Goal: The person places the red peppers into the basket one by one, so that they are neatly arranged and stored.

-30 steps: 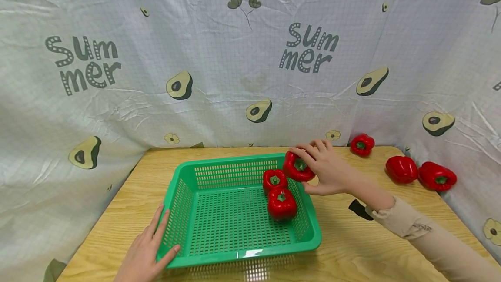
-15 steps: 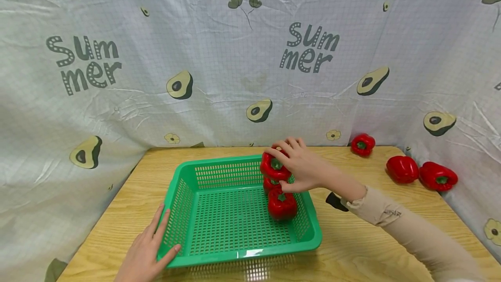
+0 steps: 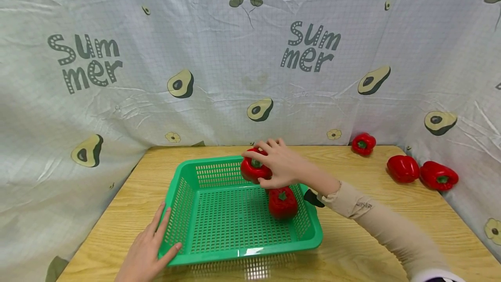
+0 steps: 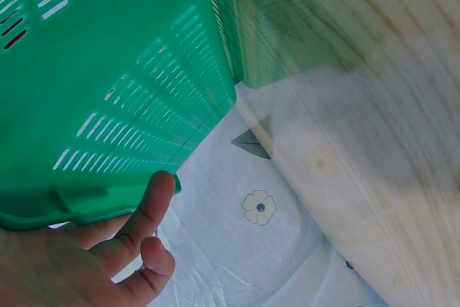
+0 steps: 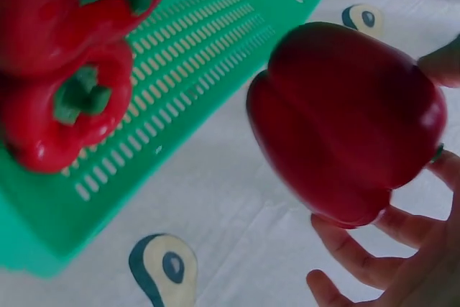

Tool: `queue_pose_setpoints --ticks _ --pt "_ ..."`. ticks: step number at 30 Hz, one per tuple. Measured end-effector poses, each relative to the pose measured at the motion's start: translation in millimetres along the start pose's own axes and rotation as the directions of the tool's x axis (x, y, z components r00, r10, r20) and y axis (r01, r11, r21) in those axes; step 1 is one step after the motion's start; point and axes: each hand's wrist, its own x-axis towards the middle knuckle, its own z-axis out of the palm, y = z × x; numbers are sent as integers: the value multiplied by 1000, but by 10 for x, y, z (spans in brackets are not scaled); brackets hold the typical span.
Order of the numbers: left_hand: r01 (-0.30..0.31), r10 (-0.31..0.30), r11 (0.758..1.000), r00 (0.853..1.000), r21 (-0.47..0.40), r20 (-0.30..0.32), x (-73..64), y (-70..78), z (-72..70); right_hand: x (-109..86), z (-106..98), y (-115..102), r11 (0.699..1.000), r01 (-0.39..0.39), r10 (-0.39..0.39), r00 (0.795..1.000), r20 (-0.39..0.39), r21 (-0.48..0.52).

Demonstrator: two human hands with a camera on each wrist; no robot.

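My right hand point(image 3: 283, 164) grips a red bell pepper point(image 3: 255, 166) above the back part of a green plastic basket point(image 3: 219, 258). In the right wrist view, thumb and fingers hold that pepper point(image 5: 345, 120) from the side, in the air. Inside the basket, against its right side, sits another bell pepper point(image 3: 282, 203); the one behind it is mostly hidden by my right hand. The right wrist view shows both peppers, the smaller-looking pepper point(image 5: 68, 106) by the basket wall. My left hand point(image 3: 146, 245) rests on the basket's left rim, its fingers fairly straight and touching it.
On the wooden table point(image 3: 352, 238), three more bell peppers lie to the right: one pepper point(image 3: 363, 144) at the back edge, a second pepper point(image 3: 403, 169) and a third pepper point(image 3: 438, 176) side by side. A printed cloth point(image 3: 219, 55) hangs behind and at both sides.
My right hand has carried the bell pepper leftward, from over the basket's right rim to above its back part. The left hand and the basket have stayed put.
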Motion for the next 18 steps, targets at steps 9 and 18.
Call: queue_pose_setpoints --ticks 9,18 --pt "2 -2 1000 1000 -3 -2 0 -1 2 102 222 -52 999 6 -12 991 134 42" --pt "-3 3 1000 1000 1 -4 1 -1 0 142 395 -24 999 20 -8 972 234 -47"
